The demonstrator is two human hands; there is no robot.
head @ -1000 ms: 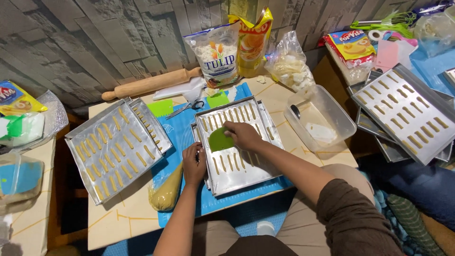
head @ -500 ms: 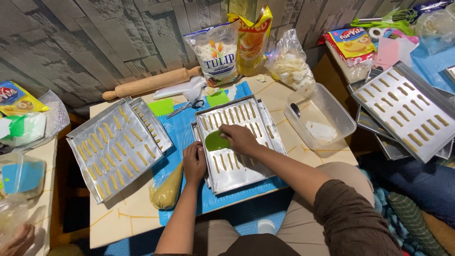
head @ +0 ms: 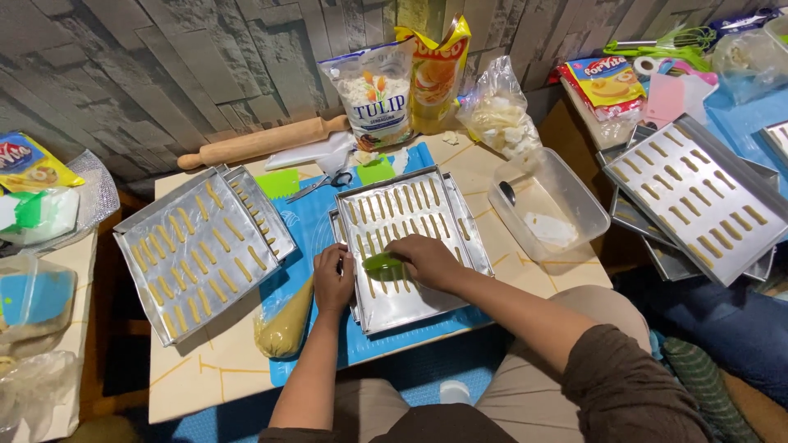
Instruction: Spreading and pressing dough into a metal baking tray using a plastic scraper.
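Right hand (head: 431,261) holding green scraper (head: 382,262) — scissors (head: 320,185), rolling pin (head: 263,141) behind tray (head: 427,308)

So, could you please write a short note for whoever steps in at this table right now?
Left hand: grips the left edge of the middle tray, steadying it.
Right hand: holds a green scraper flat on that tray, among the dough sticks.
Done: sticks fill the upper part of the middle tray; the left tray and the right tray are full.
Left: the lower part of the middle tray is bare. The piping bag lies on the blue mat, left of the tray.
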